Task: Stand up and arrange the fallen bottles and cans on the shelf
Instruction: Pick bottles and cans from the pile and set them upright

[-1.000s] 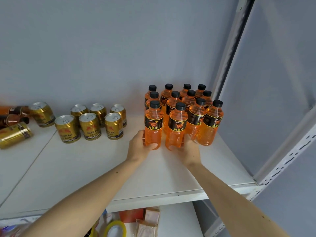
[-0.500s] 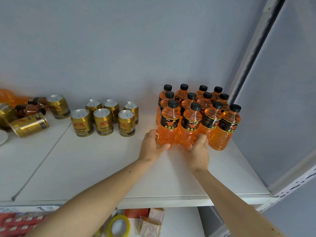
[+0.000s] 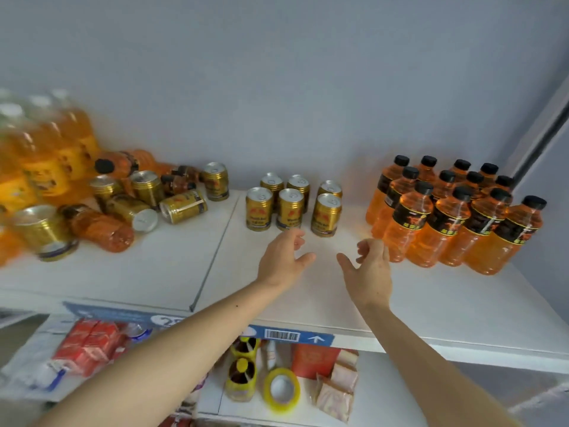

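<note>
Several orange bottles with black caps (image 3: 452, 217) stand upright in rows at the right of the white shelf (image 3: 308, 306). Several gold cans (image 3: 291, 208) stand upright in two rows at the middle. On the left lies a jumble of fallen gold cans (image 3: 183, 206) and fallen orange bottles (image 3: 98, 226). My left hand (image 3: 284, 260) hovers in front of the standing cans, fingers loose, holding nothing. Just left of the front bottle, my right hand (image 3: 369, 269) is also empty with relaxed fingers.
Larger orange bottles (image 3: 46, 155) stand blurred at the far left. A metal upright (image 3: 542, 134) borders the shelf on the right. The lower shelf holds red packs (image 3: 89, 346), a yellow tape roll (image 3: 281, 392), yellow-lidded jars (image 3: 241, 380) and small packets (image 3: 335, 389).
Both hands have let go of the front orange bottles and drawn back to the left. The view has swung left, bringing the fallen pile into sight.
</note>
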